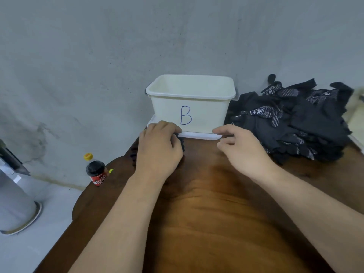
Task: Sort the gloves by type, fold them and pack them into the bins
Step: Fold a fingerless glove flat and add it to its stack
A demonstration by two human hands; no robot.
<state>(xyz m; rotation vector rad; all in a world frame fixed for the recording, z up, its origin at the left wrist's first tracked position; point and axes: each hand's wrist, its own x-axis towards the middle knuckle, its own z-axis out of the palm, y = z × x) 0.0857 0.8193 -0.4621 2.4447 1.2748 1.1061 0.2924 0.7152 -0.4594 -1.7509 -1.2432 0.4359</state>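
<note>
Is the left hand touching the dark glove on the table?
Touching: head view shows the left hand covering the dark glove, fingers curled over its edge.

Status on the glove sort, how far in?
Early. Done: nothing visibly packed. No gloves show above the rim of bin B, though its floor is hidden. In hand: the left hand grips one dark glove on the table in front of the bin; the right hand holds nothing. Left: the big pile right of the bin, unfolded.
</note>
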